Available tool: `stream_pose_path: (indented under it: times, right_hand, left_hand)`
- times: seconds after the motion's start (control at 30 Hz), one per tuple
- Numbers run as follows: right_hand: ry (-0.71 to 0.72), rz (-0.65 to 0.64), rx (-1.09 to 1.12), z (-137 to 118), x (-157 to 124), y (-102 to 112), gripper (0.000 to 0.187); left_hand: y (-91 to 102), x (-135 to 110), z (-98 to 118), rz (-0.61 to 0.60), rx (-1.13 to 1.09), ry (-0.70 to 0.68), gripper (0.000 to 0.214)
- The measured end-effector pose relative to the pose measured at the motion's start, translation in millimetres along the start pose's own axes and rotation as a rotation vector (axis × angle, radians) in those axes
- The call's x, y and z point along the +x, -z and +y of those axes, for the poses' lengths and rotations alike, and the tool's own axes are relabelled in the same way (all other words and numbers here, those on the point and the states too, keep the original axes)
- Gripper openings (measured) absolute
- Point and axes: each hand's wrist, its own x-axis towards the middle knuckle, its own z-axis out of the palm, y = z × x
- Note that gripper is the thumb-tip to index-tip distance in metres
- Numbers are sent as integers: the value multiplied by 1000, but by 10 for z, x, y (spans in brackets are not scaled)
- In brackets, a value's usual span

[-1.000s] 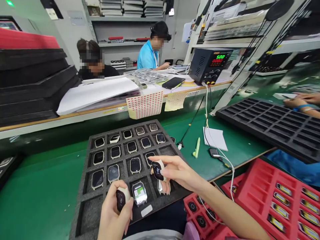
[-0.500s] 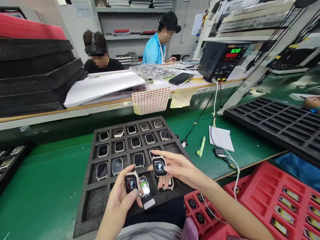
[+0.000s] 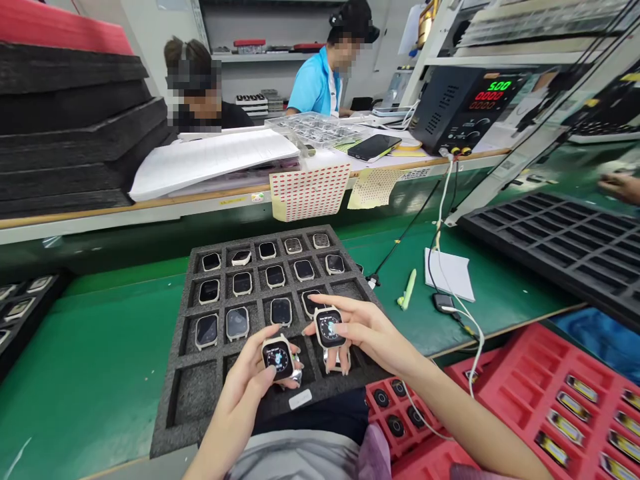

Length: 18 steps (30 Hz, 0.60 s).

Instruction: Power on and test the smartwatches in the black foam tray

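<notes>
My left hand [image 3: 245,381] grips a smartwatch [image 3: 278,359] by its case, thumb at the lit screen's lower left edge. In my right hand [image 3: 373,333] is a second smartwatch [image 3: 329,327], its screen also lit, with a finger over the right side of the display. Both watch heads have pale cases and no straps in view. They are held above the near rows of a dark grey foam tray [image 3: 193,393]. Several watch heads with dark screens, such as one smartwatch [image 3: 237,323], lie in its compartments. Watches under my hands are partly hidden.
A power supply [image 3: 465,110] and a phone [image 3: 375,148] stand on the raised shelf. On the right are a black tray [image 3: 555,247], red foam trays [image 3: 530,380] and a white cable [image 3: 463,310]. Stacked black foam [image 3: 75,127] rises at left. Two people sit beyond the shelf.
My left hand has moved right and turned its watch's screen more toward me. My right hand has shifted slightly right with its watch. The whole view has shifted a little.
</notes>
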Motion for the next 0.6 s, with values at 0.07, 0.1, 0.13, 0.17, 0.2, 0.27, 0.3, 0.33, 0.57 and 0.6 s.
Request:
stream_pose_path:
  times: [0.07,0.1,0.13,0.17,0.2,0.27,0.3,0.33,0.57,0.6]
  right_hand:
    - [-7,-4,-10,5,-3,4,51]
    - [-12,-7,-17,8,-5,6,50]
    - [-14,-8,-26,12,-7,7,50]
    - [-14,-8,-36,16,-8,6,50]
    - [-11,-3,-48,19,-10,4,50]
    - [-4,11,-79,26,-15,-4,51]
    - [-1,17,-96,28,-18,-10,51]
    - [2,19,-111,29,-22,-17,50]
    - [76,-67,-78,25,-25,-67,57]
    - [91,-83,-70,25,-23,-70,56]
  left_hand:
    - [4,1,-5,0,11,2,40]
    - [4,2,-7,1,17,2,40]
    - [3,2,-8,2,22,1,40]
    - [2,2,-8,3,28,-2,40]
    - [0,2,-8,3,34,-5,40]
    - [-4,0,-6,-4,44,-10,40]
    - [-6,-1,-3,-9,50,-10,40]
    - [-8,-2,3,-16,55,-10,40]
    - [-34,3,61,19,159,-29,39]
    - [-37,4,65,47,186,-42,39]
